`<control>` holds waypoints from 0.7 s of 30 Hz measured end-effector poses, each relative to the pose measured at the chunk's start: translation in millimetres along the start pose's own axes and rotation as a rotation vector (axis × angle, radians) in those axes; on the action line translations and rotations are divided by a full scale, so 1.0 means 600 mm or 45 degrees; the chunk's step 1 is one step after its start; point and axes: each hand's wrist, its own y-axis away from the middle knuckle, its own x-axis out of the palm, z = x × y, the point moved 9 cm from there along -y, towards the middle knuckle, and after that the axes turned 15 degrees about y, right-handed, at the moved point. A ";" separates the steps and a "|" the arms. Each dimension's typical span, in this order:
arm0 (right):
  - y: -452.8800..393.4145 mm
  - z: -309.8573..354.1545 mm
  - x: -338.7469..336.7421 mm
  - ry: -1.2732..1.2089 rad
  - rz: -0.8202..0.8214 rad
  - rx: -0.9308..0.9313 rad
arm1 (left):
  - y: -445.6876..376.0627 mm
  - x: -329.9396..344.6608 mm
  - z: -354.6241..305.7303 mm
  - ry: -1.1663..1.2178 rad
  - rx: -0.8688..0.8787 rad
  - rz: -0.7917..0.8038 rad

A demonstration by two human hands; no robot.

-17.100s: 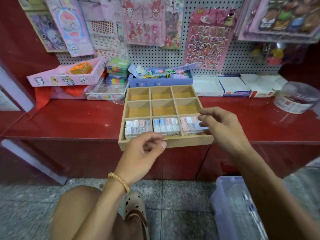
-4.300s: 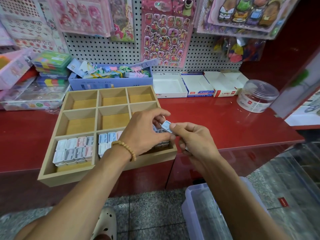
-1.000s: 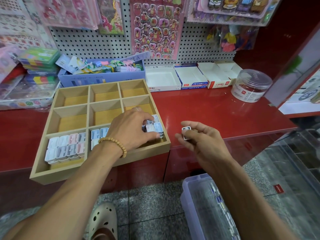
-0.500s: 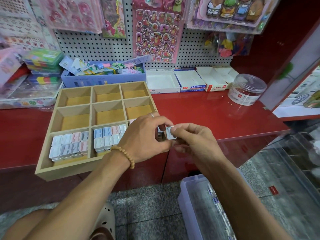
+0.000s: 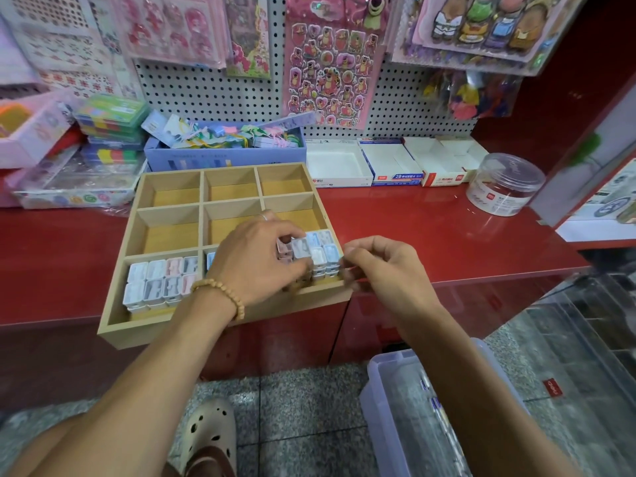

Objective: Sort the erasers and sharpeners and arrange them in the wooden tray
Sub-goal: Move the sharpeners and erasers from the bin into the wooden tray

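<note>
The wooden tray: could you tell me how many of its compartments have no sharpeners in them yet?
6: all three in the back row and all three in the middle row of the wooden tray; the left hand partly covers two middle ones.

Bright, even indoor light is seen. Soft glare is reflected off the red counter [image 5: 430,232] beyond the right hand [image 5: 385,266]. Edges are bowed by wide-angle distortion; slight blur is noted at the fingertips.

Your arms are bare, without sleeves. On your left wrist you wear a bracelet of small tan wooden beads [image 5: 220,296], on one left finger a thin silver ring [image 5: 263,216], and on your foot a beige clog with round holes [image 5: 210,438].
</note>
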 end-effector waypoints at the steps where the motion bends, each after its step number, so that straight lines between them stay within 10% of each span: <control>1: 0.000 0.000 -0.009 0.014 -0.020 -0.007 | -0.003 -0.003 0.010 -0.029 -0.033 0.002; 21: -0.009 -0.053 -0.059 0.026 -0.139 -0.019 | -0.018 0.047 0.029 -0.288 -0.076 0.180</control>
